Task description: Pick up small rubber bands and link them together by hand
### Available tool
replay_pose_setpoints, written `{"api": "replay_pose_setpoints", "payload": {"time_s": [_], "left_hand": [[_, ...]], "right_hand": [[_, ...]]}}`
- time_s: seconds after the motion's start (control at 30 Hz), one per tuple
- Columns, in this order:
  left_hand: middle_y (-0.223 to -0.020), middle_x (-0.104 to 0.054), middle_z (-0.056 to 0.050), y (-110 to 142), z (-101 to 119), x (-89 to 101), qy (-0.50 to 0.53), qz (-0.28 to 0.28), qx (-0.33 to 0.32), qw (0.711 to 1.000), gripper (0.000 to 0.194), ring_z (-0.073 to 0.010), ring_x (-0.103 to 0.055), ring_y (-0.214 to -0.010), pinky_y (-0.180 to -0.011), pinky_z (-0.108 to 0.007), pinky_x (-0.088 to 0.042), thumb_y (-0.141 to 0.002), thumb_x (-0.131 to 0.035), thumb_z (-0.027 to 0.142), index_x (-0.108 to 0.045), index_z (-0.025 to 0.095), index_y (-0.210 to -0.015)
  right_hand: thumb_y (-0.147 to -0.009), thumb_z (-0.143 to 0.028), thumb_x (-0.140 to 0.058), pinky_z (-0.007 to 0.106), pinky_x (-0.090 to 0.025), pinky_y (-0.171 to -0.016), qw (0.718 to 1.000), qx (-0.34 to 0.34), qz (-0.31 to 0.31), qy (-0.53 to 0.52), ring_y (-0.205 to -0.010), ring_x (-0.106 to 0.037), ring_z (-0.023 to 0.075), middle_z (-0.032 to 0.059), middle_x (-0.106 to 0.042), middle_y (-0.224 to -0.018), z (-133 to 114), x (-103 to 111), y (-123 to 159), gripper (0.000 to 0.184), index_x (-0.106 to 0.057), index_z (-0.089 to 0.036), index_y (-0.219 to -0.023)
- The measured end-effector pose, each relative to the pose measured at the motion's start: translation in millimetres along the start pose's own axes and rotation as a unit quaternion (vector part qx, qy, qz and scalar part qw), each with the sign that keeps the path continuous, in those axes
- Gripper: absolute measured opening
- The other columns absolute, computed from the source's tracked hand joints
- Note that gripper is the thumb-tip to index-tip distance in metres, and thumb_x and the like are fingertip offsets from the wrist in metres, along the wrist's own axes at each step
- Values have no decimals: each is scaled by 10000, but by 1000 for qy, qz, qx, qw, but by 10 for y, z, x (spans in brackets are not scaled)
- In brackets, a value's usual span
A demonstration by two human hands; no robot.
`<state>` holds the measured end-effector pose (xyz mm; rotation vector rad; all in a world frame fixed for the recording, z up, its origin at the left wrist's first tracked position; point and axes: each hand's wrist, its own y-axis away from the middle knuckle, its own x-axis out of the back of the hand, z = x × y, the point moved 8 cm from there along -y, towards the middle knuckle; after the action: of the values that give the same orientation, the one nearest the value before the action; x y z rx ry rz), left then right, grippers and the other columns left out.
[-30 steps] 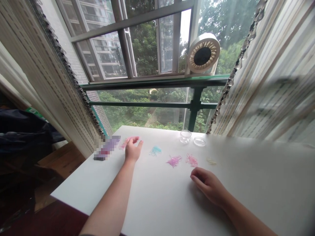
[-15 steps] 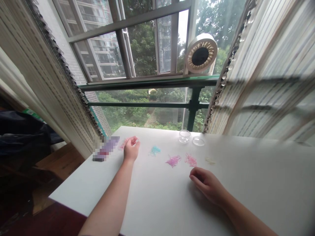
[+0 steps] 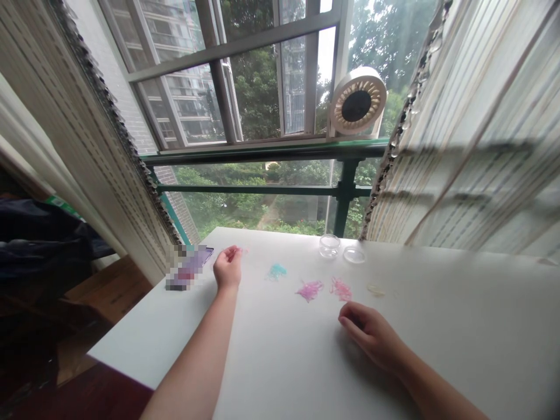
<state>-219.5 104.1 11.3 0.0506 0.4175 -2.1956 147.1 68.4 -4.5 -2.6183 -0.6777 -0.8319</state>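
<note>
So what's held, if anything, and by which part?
Left hand pinched beside pink strands; whether or where any is gripped can't be told. Right hand curled, nothing visible in it.

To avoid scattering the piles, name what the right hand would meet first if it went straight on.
The right hand would probably brush the nearby pink pile first, with the purple pile beyond; the hand's exact height is unclear.

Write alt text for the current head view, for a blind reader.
A left hand is at some pink strands on a white table; the right hand is loosely curled near a pink pile. A blue pile and a purple pile lie between the hands, with a clear jar beyond and a fan by the window.
</note>
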Motion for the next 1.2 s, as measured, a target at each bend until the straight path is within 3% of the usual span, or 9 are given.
{"api": "replay_pose_setpoints", "payload": {"time_s": [0.4,0.77,0.87,0.97,1.1,1.2], "left_hand": [[-812,-670,-98,-50,-104,11,-9,-5,-3,1000,289,-162,-636,-741,-669,-260,-494,-628,-658,289,-610,95,-836],[-883,-675,-124,119,50,-131,1,-42,13,999,264,-159,-640,-766,-671,-263,-494,-671,-635,297,-586,97,-836],[-822,-678,-104,271,39,-312,-18,-120,27,992,310,-156,-629,-736,-649,-258,-487,-638,-668,339,-608,98,-823],[-764,-677,-91,567,39,-562,-31,-240,49,969,292,-168,-627,-726,-664,-275,-492,-619,-689,329,-629,101,-792],[-792,-682,-79,1139,163,-865,-66,-424,44,902,185,-168,-629,-759,-729,-280,-491,-666,-662,287,-658,134,-770],[-832,-688,-74,1539,286,-992,-92,-519,29,849,163,-163,-632,-782,-751,-269,-489,-716,-612,262,-677,145,-809]], "right_hand": [[-831,-284,-435,232,-329,-548,1000,2,0,2,-573,-408,121,-21,-457,-600,-45,12,-4,179,-476,-176,-694],[-832,-299,-432,238,-337,-543,1000,1,-2,0,-566,-409,121,-18,-458,-597,-34,7,-2,192,-482,-175,-694],[-824,-304,-438,238,-336,-533,1000,4,4,-5,-556,-406,121,-18,-454,-585,-43,12,-12,195,-487,-175,-687],[-816,-307,-447,235,-334,-524,1000,10,10,-11,-549,-403,120,-18,-452,-573,-53,19,-20,197,-493,-175,-677],[-820,-296,-445,238,-342,-539,1000,13,10,-5,-568,-414,124,-13,-467,-599,-54,21,-21,184,-496,-175,-692],[-826,-295,-444,241,-349,-551,1000,17,9,-8,-582,-423,126,-10,-478,-623,-43,18,-15,167,-505,-176,-727]]}}
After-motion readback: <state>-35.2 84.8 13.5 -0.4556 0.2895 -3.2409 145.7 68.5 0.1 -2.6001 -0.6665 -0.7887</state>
